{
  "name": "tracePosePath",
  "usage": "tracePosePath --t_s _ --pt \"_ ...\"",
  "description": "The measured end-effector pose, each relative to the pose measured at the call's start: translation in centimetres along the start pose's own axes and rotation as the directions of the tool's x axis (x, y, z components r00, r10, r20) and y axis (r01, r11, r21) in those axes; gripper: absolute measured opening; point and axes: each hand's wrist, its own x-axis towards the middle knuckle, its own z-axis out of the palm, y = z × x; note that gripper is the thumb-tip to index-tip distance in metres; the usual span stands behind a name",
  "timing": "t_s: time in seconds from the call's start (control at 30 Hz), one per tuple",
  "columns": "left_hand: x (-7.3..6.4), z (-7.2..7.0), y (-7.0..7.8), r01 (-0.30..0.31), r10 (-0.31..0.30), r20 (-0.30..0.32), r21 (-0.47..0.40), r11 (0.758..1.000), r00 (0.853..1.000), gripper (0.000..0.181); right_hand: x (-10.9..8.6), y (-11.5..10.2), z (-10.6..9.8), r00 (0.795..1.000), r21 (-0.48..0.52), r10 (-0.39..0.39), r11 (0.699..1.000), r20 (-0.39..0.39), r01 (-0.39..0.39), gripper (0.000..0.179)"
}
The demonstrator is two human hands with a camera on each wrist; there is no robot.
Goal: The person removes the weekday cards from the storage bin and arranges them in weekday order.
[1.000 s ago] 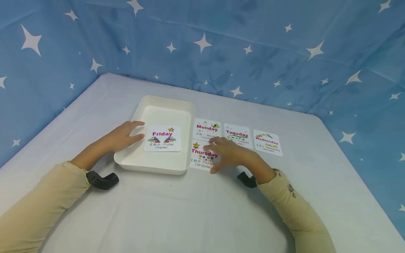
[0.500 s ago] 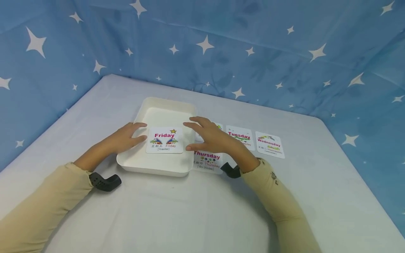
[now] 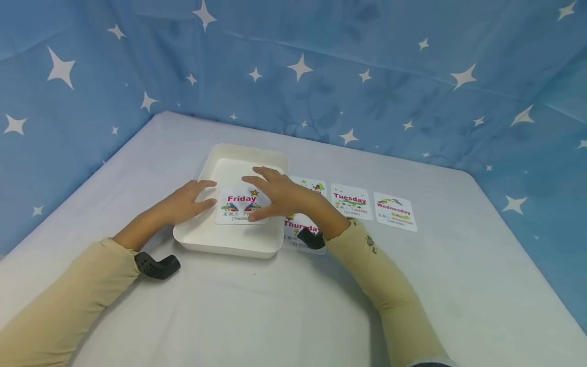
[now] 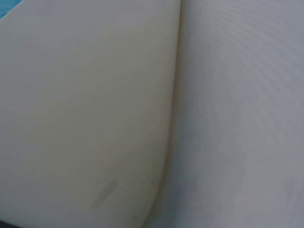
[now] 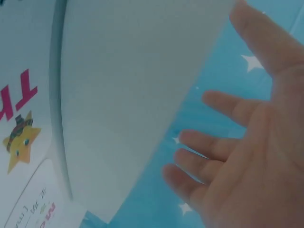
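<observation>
The Friday card [image 3: 236, 206] is partly covered by the right hand [image 3: 278, 194]; off the tray's right edge [image 3: 281, 241], the Monday card [image 3: 308, 183] by the forearm [image 3: 329, 216], the Thursday card [image 3: 292, 234] by a black mount [image 3: 312, 238].

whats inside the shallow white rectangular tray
A square white card with pink "Friday" lettering shows inside the tray. The right hand hides the card's right part and some tray floor; anything beneath the card cannot be seen.
</observation>
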Motion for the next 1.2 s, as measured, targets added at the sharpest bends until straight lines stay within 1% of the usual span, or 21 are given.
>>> tracePosePath --t_s 0.13,0.2,0.27,0.5,0.67,0.8,0.93,1.07,1.2 --pt "0.0 0.1 0.1 0.002 -0.002 -0.003 0.003 1.0 1.0 0.056 1.2 -0.3 0.3 0.991 -0.063 0.036 0.998 0.132 -0.028 0.099" --pt "0.0 0.0 0.1 0.011 -0.011 -0.003 0.006 1.0 1.0 0.056 1.6 -0.4 0.4 0.984 -0.101 0.05 0.994 0.173 -0.033 0.103" --pt "0.0 0.0 0.2 0.014 -0.014 -0.004 0.008 1.0 1.0 0.056 1.9 -0.3 0.7 0.979 -0.131 0.061 0.991 0.193 -0.036 0.104" --pt "0.1 0.0 0.5 0.015 -0.015 -0.002 0.019 1.0 1.0 0.055 2.6 0.5 1.0 0.98 -0.153 0.061 0.988 0.189 -0.032 0.1" --pt "0.0 0.0 0.4 0.02 -0.02 -0.002 0.014 1.0 1.0 0.055 2.8 0.6 0.9 0.979 -0.173 0.069 0.984 0.194 -0.035 0.103" --pt "-0.2 -0.1 0.4 0.018 -0.018 -0.001 0.007 1.0 1.0 0.055 3.1 0.6 1.0 0.976 -0.154 0.063 0.988 0.207 -0.032 0.105" --pt "-0.3 0.0 0.4 0.011 -0.011 -0.004 0.006 1.0 1.0 0.055 3.2 0.8 1.0 0.976 -0.123 0.044 0.992 0.216 -0.017 0.103" --pt "-0.2 0.0 0.4 0.01 -0.01 -0.005 0.012 1.0 1.0 0.054 3.1 0.9 1.0 0.98 -0.11 0.015 0.994 0.2 0.007 0.101" --pt "-0.2 -0.1 0.5 0.02 -0.02 -0.001 0.016 1.0 1.0 0.055 2.7 1.2 0.7 0.988 -0.083 -0.023 0.996 0.152 0.036 0.098"
